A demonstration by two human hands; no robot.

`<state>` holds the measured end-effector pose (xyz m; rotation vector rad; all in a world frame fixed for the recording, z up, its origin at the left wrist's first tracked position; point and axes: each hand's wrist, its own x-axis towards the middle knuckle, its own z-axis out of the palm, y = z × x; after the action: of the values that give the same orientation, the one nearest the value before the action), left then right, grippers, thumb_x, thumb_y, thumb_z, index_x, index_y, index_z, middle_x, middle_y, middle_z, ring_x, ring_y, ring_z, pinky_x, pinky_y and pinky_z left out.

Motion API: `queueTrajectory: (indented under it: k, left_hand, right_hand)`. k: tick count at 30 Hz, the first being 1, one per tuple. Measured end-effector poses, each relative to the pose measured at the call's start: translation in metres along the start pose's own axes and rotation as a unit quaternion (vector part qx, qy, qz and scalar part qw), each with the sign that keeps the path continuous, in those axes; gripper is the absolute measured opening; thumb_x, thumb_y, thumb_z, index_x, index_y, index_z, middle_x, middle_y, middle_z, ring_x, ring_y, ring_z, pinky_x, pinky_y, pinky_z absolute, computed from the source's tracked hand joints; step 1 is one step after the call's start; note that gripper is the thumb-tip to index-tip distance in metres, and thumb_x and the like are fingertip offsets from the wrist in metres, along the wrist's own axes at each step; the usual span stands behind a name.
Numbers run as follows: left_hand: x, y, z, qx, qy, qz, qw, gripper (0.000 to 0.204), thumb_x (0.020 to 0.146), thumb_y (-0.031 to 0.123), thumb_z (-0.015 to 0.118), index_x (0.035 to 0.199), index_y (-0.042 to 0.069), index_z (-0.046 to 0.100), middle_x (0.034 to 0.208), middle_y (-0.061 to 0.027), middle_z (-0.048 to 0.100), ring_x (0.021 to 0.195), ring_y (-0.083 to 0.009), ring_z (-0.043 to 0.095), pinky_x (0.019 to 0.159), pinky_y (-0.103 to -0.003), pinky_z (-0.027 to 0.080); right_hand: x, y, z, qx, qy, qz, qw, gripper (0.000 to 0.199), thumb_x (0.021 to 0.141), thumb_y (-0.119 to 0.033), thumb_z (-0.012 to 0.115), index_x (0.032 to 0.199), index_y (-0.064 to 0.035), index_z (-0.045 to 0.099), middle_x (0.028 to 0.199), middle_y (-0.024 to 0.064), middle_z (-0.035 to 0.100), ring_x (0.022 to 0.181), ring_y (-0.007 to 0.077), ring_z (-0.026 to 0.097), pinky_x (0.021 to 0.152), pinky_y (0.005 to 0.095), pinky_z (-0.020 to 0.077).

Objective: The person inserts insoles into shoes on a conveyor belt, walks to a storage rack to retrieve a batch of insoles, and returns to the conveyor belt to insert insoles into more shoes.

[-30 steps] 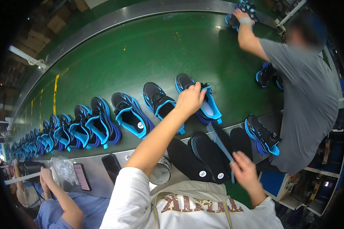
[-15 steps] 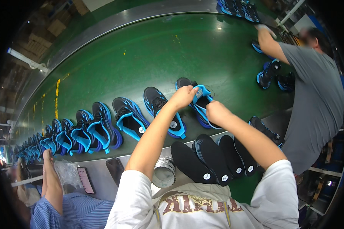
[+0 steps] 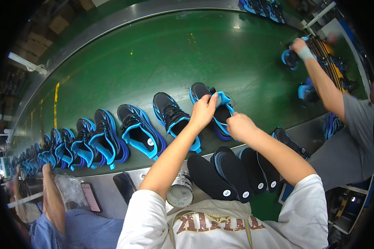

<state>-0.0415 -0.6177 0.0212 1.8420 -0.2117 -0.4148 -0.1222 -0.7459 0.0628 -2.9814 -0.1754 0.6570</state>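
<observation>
A black and blue sneaker (image 3: 200, 91) stands on the green belt in front of me, its toe pointing away. My left hand (image 3: 204, 110) is closed on its tongue, pulling it up and open. Around the side of the blue collar, the fingers of my right hand (image 3: 241, 127) are closed; whether they also hold something inside the shoe is hidden. Just left of my left forearm is another sneaker (image 3: 169, 108), with its heel toward me. Nearest below my right forearm lie black insoles (image 3: 232, 170) with round white stickers, fanned in pairs.
Sneakers (image 3: 138, 128) run in a long row to the left. A round tin (image 3: 180, 191), a dark phone (image 3: 124, 185) and a pink-screened phone (image 3: 91, 196) rest on the metal ledge. Co-workers stand at both sides; the right one's arm (image 3: 322, 79) reaches over shoes.
The row of sneakers has shifted slightly left. My hands keep their hold on the same shoe. The co-worker at the right has moved back, with a shoe now at the hand.
</observation>
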Motion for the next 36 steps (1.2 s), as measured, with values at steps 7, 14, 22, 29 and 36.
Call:
queueTrajectory:
  k: [7,14,22,29,36]
  left_hand:
    - [0.000,-0.011,0.001,0.003,-0.019,0.003,1.000,0.045,0.089,0.038,0.042,0.079,-0.004,0.055,0.069,-0.0235,0.056,0.069,-0.0376,0.056,0.063,-0.040,0.043]
    - [-0.001,-0.018,-0.002,0.011,-0.024,0.016,1.000,0.044,0.090,0.037,0.040,0.080,-0.004,0.052,0.070,-0.0241,0.055,0.069,-0.0385,0.055,0.062,-0.040,0.042]
    - [-0.002,-0.019,-0.005,0.011,-0.049,-0.001,0.999,0.040,0.090,0.036,0.041,0.088,-0.003,0.051,0.074,-0.0236,0.056,0.072,-0.0373,0.056,0.064,-0.040,0.042]
    - [0.000,-0.025,0.006,0.128,0.175,0.124,0.968,0.027,0.083,0.023,0.053,0.099,0.001,0.050,0.080,-0.0153,0.056,0.073,-0.0341,0.056,0.064,-0.040,0.044]
    - [-0.001,-0.011,-0.010,0.424,0.024,0.281,0.861,0.033,0.073,0.024,0.063,0.091,0.002,0.045,0.080,-0.0118,0.049,0.072,-0.0290,0.057,0.060,-0.038,0.047]
  right_hand:
    - [0.033,0.006,0.042,-0.053,0.067,-0.061,0.994,0.013,0.075,-0.009,0.050,0.076,-0.0010,0.060,0.090,0.0158,0.056,0.081,0.0266,0.058,0.069,0.0358,0.0499]
    - [0.049,-0.008,0.032,-0.127,-0.140,-0.016,0.982,0.026,0.082,-0.018,0.047,0.101,-0.0071,0.061,0.109,0.0143,0.050,0.103,0.0266,0.049,0.084,0.0342,0.0428]
    - [0.058,-0.002,0.040,-0.191,-0.200,-0.062,0.959,0.028,0.084,-0.019,0.042,0.105,-0.0091,0.060,0.112,0.0141,0.050,0.104,0.0267,0.049,0.084,0.0347,0.0421]
    - [0.066,0.015,0.058,-0.182,-0.128,-0.181,0.958,0.021,0.080,-0.013,0.045,0.087,-0.0057,0.063,0.086,0.0092,0.064,0.088,0.0239,0.058,0.079,0.0335,0.0451]
    - [0.020,-0.003,0.006,-0.099,-0.284,-0.131,0.944,0.058,0.084,-0.036,0.022,0.082,0.0010,0.067,0.092,0.0167,0.062,0.100,0.0190,0.055,0.109,0.0383,-0.0012]
